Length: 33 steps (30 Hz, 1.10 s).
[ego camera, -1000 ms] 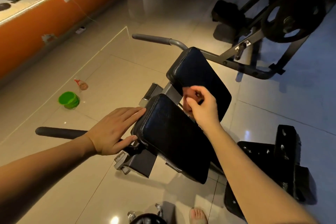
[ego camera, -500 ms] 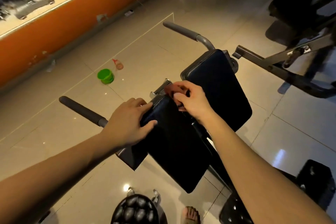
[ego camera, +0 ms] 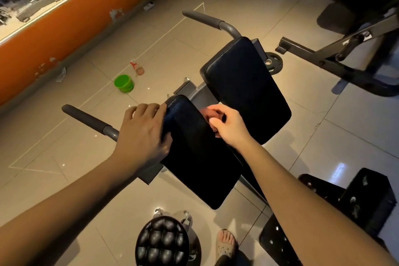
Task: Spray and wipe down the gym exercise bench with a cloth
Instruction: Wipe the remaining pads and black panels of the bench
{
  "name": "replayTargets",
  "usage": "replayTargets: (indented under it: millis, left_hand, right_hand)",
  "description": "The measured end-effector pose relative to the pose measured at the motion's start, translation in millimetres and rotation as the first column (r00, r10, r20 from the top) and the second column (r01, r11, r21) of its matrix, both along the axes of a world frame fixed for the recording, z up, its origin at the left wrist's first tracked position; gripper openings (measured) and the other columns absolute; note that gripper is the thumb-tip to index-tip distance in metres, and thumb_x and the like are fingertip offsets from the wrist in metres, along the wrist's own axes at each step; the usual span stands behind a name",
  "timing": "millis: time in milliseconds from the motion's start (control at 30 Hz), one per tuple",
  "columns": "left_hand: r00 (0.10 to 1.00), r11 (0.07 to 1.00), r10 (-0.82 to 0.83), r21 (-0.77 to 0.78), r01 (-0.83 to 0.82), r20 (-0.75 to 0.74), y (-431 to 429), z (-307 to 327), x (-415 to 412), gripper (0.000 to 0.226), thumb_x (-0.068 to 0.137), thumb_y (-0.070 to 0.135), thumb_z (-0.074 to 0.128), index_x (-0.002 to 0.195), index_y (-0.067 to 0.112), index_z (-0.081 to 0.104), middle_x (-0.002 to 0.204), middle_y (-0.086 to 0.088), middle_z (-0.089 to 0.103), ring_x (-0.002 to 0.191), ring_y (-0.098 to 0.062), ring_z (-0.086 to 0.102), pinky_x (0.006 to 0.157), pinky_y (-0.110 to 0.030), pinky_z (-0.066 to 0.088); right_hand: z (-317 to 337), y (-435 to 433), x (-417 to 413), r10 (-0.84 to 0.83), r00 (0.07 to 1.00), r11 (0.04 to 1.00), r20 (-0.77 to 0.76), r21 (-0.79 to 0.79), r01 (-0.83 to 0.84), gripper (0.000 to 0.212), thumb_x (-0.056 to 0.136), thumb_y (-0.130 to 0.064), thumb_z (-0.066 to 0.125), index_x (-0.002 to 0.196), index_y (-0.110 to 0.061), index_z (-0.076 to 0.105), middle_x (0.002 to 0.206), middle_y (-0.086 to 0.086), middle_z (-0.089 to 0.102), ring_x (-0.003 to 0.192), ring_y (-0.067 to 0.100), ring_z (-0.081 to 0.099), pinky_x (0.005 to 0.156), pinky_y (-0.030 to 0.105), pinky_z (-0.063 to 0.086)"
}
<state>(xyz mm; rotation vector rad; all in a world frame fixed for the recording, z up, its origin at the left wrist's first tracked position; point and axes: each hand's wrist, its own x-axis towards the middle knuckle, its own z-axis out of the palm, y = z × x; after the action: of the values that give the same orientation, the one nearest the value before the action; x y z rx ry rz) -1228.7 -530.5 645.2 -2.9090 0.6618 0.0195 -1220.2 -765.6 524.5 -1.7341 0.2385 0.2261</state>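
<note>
My right grip (ego camera: 228, 129) is curled tight round a bunched reddish cloth (ego camera: 208, 114). It presses the cloth against the right edge of the near black pad (ego camera: 198, 157), in the gap before the far pad (ego camera: 244, 84). My left grip (ego camera: 143, 134) wraps over the pad's left edge, steadying the surface (ego camera: 199, 94). I judge this an edge wipe: press firmly, follow the seam, then overlap strokes across the top.

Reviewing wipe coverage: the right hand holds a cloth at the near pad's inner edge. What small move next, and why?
Probably drag the cloth toward the person along the near pad's inner edge. The right hand pinches it at that edge's far end, and the left hand grips the opposite edge, steadying it.
</note>
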Motion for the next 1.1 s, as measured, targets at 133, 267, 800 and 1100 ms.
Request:
replayTargets:
  millis: [133, 267, 800, 1100]
  left_hand:
    - [0.967, 0.966, -0.246, 0.06, 0.25, -0.069, -25, -5, -13, 0.07, 0.083, 0.042, 0.054, 0.144, 0.007, 0.052, 0.144, -0.014, 0.055, 0.132, -0.035, 0.051, 0.111, -0.052, 0.038]
    - [0.889, 0.878, -0.403, 0.183, 0.443, -0.218, -42, -29, -23, 0.067, 0.089, 0.049, 0.054, 0.145, 0.011, 0.056, 0.149, -0.01, 0.054, 0.14, -0.029, 0.048, 0.117, -0.048, 0.033]
    - [0.819, 0.776, -0.496, 0.275, 0.567, -0.289, -23, -80, -62, 0.097, 0.098, 0.074, 0.021, 0.16, 0.002, -0.002, 0.168, -0.018, -0.009, 0.157, -0.033, -0.01, 0.128, -0.048, -0.004]
    - [0.718, 0.642, -0.639, 0.323, 0.696, -0.276, 10, -78, -55, 0.095, 0.098, 0.075, 0.012, 0.158, 0.005, -0.012, 0.168, -0.02, -0.012, 0.156, -0.036, -0.012, 0.125, -0.046, -0.01]
  right_hand:
    - [-24, -12, -32, 0.031, 0.998, 0.995, -0.057, -0.094, -0.036, 0.031, 0.097, -0.015, 0.056, 0.117, -0.037, 0.066, 0.101, -0.01, 0.068, 0.095, 0.015, 0.068, 0.087, 0.043, 0.061]
    - [-60, -36, -84, -0.028, 0.982, 0.993, -0.184, -0.117, 0.006, 0.029, 0.101, -0.007, 0.054, 0.111, -0.032, 0.064, 0.104, -0.012, 0.065, 0.105, 0.019, 0.064, 0.097, 0.042, 0.058]
    - [-123, 27, -186, -0.528, 0.628, 0.662, -0.571, 0.186, 0.726, 0.025, 0.1, -0.007, 0.061, 0.119, -0.022, 0.068, 0.117, 0.004, 0.068, 0.111, 0.026, 0.063, 0.097, 0.043, 0.053]
    - [-117, 84, -189, -0.744, 0.448, 0.451, -0.495, 0.123, 0.884, 0.031, 0.099, -0.004, 0.061, 0.126, -0.018, 0.067, 0.12, 0.007, 0.07, 0.108, 0.024, 0.066, 0.087, 0.038, 0.054]
